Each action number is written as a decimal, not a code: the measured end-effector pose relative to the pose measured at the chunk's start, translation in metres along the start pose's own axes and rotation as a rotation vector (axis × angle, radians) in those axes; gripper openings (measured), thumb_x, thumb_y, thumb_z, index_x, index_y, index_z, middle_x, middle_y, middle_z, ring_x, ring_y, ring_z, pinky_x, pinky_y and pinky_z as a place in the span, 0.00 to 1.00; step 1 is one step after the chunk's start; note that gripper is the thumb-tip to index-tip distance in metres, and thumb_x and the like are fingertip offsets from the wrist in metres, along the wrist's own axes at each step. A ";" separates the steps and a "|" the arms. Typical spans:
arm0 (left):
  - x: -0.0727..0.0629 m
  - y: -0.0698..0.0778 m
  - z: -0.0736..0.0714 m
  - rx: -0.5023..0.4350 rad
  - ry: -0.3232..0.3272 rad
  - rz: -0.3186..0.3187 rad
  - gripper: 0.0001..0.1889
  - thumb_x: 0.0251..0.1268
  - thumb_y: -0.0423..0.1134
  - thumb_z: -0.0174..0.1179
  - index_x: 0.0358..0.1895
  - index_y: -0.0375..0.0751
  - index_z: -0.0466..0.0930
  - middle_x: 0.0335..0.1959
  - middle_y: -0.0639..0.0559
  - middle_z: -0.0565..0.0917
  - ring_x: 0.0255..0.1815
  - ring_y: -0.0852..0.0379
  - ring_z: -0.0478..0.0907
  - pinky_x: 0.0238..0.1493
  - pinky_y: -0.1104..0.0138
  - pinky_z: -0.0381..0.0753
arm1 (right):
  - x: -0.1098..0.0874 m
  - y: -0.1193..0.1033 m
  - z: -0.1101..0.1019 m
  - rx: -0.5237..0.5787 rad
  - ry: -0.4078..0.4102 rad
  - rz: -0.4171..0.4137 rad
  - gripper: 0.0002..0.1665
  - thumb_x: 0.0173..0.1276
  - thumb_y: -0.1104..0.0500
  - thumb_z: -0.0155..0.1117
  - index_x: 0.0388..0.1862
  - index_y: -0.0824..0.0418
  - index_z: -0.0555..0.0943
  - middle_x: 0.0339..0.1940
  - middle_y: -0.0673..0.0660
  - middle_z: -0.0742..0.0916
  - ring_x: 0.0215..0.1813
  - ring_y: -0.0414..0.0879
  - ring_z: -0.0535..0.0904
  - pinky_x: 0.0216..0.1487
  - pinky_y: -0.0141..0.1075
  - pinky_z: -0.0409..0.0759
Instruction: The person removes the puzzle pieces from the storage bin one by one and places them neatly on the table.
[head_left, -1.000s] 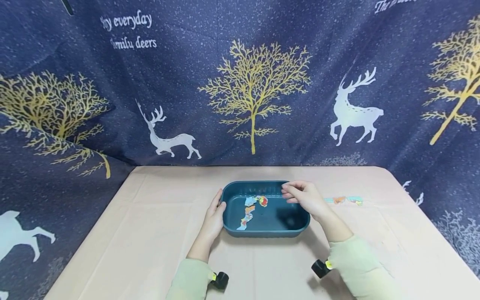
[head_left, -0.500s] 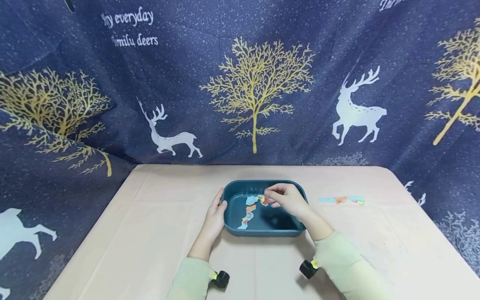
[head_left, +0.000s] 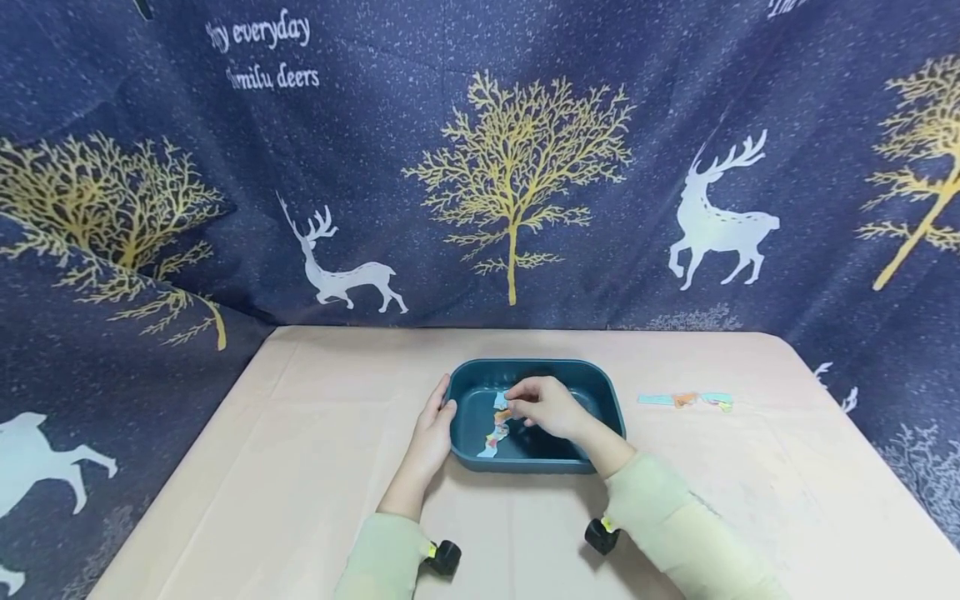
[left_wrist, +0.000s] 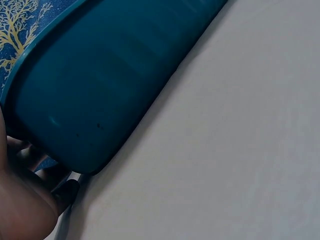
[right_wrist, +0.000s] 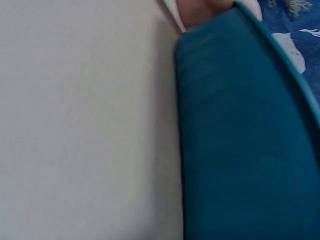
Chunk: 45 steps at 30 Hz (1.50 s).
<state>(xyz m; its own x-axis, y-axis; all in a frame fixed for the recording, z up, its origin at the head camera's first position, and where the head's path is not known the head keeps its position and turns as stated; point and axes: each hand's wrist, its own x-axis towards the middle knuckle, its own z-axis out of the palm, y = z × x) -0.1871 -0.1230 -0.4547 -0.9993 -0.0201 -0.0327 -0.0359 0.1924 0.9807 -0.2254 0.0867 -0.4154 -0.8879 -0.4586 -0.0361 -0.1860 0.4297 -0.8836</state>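
Observation:
A dark teal plastic box (head_left: 540, 467) with rounded corners stands on the table. My left hand (head_left: 430, 433) grips its left end, thumb at the rim and fingers outside; the left wrist view shows these fingers (left_wrist: 37, 160) against the end wall. Colourful torn paper scraps (head_left: 493, 437) lie in a crooked line on the box floor. My right hand (head_left: 551, 408) reaches inside, thumb and forefinger brought close together beside a light blue scrap (head_left: 500, 401) and an orange one (head_left: 501, 416). It covers the red and yellow scrap's place. Whether it pinches a scrap, I cannot tell.
To the right of the box, a row of light blue and orange paper scraps (head_left: 684, 400) lies on the pale tablecloth (head_left: 315, 467). A dark blue curtain (head_left: 360, 167) with deer and trees hangs behind the table. Black wrist cameras (head_left: 444, 558) hang below both sleeves.
My right hand has moved left from the box's right rim to the scraps inside, now covering the red and yellow one. My left hand keeps its grip on the box.

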 end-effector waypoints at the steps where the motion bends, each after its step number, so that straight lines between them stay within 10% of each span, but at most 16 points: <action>1: 0.000 0.001 0.000 0.000 0.001 0.001 0.27 0.77 0.41 0.36 0.76 0.47 0.48 0.77 0.50 0.49 0.78 0.47 0.44 0.77 0.51 0.46 | 0.000 0.000 0.001 -0.019 -0.004 -0.001 0.14 0.68 0.63 0.57 0.48 0.72 0.80 0.39 0.64 0.86 0.39 0.52 0.84 0.36 0.39 0.85; 11: 0.001 0.004 -0.002 0.005 0.002 0.004 0.27 0.77 0.41 0.36 0.76 0.47 0.48 0.77 0.50 0.49 0.78 0.47 0.44 0.77 0.51 0.46 | 0.004 0.003 0.008 -0.220 -0.065 -0.063 0.08 0.64 0.61 0.64 0.40 0.63 0.84 0.36 0.53 0.86 0.36 0.40 0.80 0.35 0.30 0.80; 27: 0.002 0.008 -0.002 0.010 -0.007 -0.001 0.27 0.77 0.41 0.35 0.76 0.46 0.46 0.78 0.50 0.48 0.78 0.48 0.43 0.77 0.51 0.45 | 0.005 0.003 0.012 -0.506 -0.131 -0.163 0.14 0.62 0.62 0.66 0.48 0.60 0.84 0.45 0.53 0.86 0.46 0.47 0.77 0.46 0.37 0.79; 45: 0.000 0.000 0.001 -0.003 0.002 0.000 0.27 0.77 0.39 0.36 0.76 0.45 0.47 0.77 0.47 0.49 0.78 0.44 0.44 0.76 0.49 0.45 | -0.002 0.006 0.009 -0.384 -0.146 -0.153 0.03 0.64 0.62 0.64 0.32 0.57 0.78 0.33 0.49 0.84 0.38 0.40 0.80 0.55 0.44 0.78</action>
<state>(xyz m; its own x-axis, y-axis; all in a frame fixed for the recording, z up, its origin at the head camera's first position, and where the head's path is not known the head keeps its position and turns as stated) -0.1868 -0.1220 -0.4546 -0.9992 -0.0226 -0.0327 -0.0364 0.1895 0.9812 -0.2212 0.0825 -0.4246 -0.7742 -0.6328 -0.0084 -0.4783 0.5938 -0.6470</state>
